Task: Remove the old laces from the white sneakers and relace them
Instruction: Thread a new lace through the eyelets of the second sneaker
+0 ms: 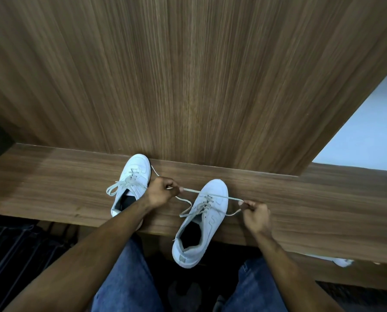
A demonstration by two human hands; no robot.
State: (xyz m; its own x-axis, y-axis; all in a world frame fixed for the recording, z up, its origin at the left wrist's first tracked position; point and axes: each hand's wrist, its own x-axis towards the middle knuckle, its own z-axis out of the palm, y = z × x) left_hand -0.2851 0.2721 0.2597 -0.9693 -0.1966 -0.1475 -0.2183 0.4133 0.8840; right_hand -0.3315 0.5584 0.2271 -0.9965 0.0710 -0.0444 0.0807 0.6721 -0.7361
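Soft, even indoor light falls on the scene, moderately bright on the wood panel (188,75) and tabletop (53,188), where a faint sheen lies at the left. The brightest patch is a pale wall (368,131) at the right. Below the tabletop edge the picture goes dim, nearly black. Shadows are weak and short beside the sneakers (201,221). Wide-angle distortion bends straight edges and splays the grain outward. Detail is slightly soft, most at the borders.
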